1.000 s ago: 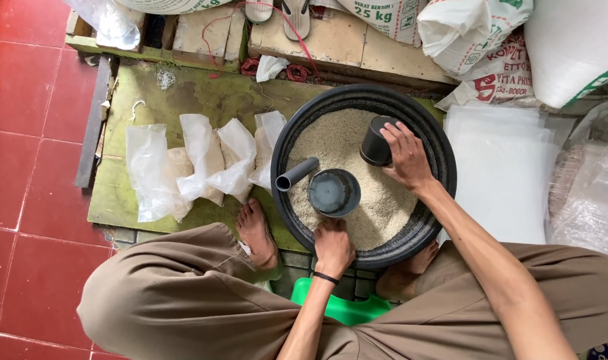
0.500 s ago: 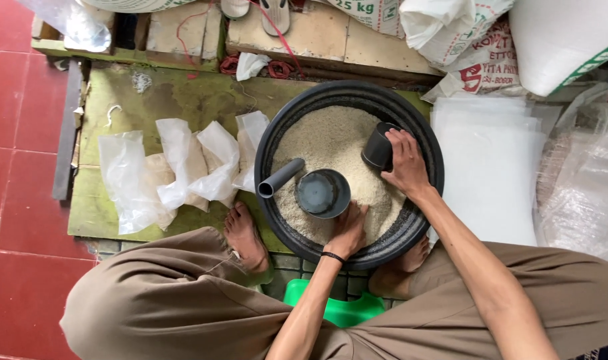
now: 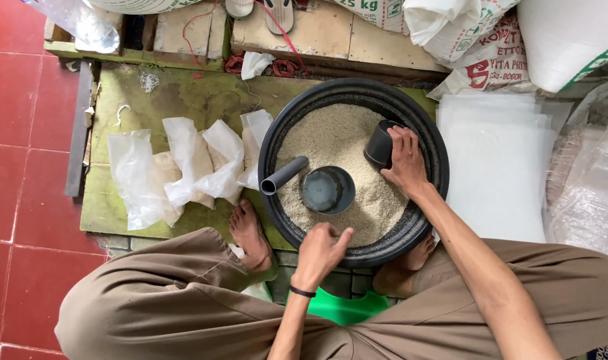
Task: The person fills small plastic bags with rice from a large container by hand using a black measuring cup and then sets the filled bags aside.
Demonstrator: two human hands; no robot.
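Hovering at the near rim of the basin (image 3: 420,127), the left hand (image 3: 320,252) is seen loosely curled, its grip clamped on nothing. Just beyond, a scoop (image 3: 326,189) is sunk in the rice (image 3: 337,137). Farther right, a dark cup (image 3: 382,144) is clasped by the right hand (image 3: 404,162).
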